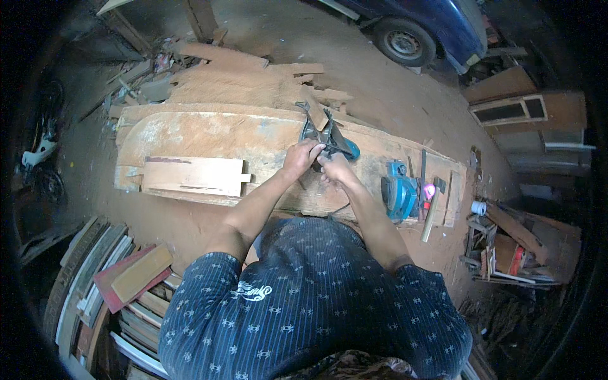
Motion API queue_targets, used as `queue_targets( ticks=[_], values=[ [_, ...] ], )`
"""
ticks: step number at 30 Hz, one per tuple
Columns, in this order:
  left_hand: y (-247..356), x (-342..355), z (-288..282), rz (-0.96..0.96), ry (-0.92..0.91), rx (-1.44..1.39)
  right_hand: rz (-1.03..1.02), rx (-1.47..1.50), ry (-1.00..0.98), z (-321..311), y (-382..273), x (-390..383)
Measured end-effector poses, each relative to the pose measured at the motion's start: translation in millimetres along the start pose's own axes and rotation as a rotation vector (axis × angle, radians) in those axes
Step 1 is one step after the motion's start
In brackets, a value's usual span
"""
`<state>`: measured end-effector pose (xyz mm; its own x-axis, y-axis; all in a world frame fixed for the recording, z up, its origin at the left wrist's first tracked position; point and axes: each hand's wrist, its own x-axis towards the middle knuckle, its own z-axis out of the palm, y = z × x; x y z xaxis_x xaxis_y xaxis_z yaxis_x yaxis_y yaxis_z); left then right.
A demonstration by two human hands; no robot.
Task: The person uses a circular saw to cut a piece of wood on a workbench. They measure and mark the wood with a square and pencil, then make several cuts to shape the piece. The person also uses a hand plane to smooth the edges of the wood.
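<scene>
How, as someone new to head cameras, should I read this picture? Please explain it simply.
There is no robot: a person's bare left hand and right hand are closed on a dark-and-teal tool; its exact kind is unclear. A wide camera on the person's head looks down, so their patterned shirt fills the bottom, and straight edges bend near the rim. On the dusty wooden bench, a pale board lies to the left, and a teal power tool and a hammer lie to the right.
</scene>
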<state>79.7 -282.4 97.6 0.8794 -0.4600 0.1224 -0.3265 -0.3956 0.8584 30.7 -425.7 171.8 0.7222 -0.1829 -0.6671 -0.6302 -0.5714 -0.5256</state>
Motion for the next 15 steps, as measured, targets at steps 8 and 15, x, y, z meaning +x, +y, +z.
queue_targets(
  ticks=[8,15],
  values=[
    [-14.8,-22.0,1.2,0.105,0.033,0.000,-0.020,0.029,0.141,35.5,27.5,-8.4],
    [-7.5,-20.7,1.2,0.048,0.010,0.087,0.036,0.824,0.234,51.8,36.2,-8.7]
  ],
)
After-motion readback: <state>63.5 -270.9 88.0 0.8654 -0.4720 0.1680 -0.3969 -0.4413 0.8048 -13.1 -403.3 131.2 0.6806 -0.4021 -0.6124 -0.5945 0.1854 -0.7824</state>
